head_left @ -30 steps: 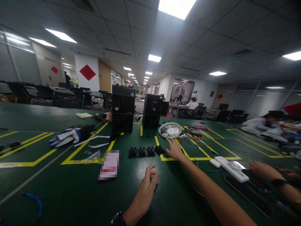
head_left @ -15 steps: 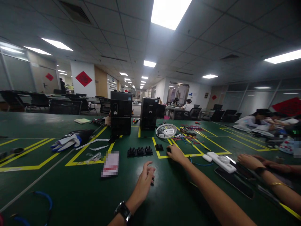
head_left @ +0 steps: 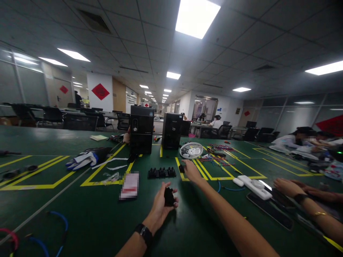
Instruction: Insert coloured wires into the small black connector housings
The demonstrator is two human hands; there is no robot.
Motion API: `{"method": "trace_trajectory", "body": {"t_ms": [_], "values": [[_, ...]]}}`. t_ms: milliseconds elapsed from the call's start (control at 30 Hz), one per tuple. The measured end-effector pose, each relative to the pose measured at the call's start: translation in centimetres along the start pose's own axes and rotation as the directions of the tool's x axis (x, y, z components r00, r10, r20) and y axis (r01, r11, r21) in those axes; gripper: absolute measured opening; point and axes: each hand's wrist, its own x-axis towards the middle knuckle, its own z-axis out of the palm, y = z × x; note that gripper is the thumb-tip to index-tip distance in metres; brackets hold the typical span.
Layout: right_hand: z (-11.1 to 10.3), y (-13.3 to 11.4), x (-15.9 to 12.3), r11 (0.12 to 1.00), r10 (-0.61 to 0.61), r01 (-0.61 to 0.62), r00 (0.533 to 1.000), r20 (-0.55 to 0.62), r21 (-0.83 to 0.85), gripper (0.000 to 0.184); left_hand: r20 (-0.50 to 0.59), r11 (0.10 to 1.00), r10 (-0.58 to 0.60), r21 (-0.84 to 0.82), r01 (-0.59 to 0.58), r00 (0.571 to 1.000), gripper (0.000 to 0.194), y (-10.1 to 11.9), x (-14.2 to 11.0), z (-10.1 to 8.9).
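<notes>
My left hand (head_left: 163,203) is turned palm up above the green table, its fingers curled around a black plastic part (head_left: 169,197). Farther out, my right hand (head_left: 191,170) reaches to a small black part (head_left: 182,168) on the table. The right fingertips are closed at that part and cover some of it. Just left of it lies a row of joined black plastic parts (head_left: 162,172), with knobs sticking up. What exactly these black parts are, I cannot make out.
Two black computer cases (head_left: 141,132) stand at the back, near a white round fan grille (head_left: 191,150) and tangled wires (head_left: 218,151). Gloves (head_left: 83,160) and a blurred packet (head_left: 129,185) lie left. On the right are a white device (head_left: 254,187), a phone (head_left: 269,210) and another person's hands (head_left: 288,187).
My left hand has rolled palm up, bringing the black part in it into view. My right hand has moved left onto the small black part. The view has shifted slightly.
</notes>
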Motion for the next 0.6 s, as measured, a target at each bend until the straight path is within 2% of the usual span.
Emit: {"method": "trace_trajectory", "body": {"t_ms": [67,167,333,600], "values": [[1.3,2.3,1.4,0.999,0.024,-0.023,0.999,0.027,-0.038,0.052,0.023,0.999,-0.026,0.04,0.025,0.999,0.047,0.0,0.0,-0.1],[3.1,3.9,1.7,0.998,0.032,-0.028,0.997,0.069,-0.054,0.049,0.054,0.995,-0.046,0.094,0.041,0.998,0.047,-0.2,0.4,-0.3],[4.3,3.9,1.5,0.993,0.069,-0.061,0.995,0.074,-0.099,0.034,0.097,0.993,-0.043,0.114,0.032,0.994,0.05,-0.5,0.9,-0.4],[4.5,3.0,2.2,0.982,0.158,-0.152,0.986,0.046,-0.115,0.034,0.109,0.99,-0.026,0.139,0.011,0.994,0.05,-0.5,0.5,-0.5]]}}
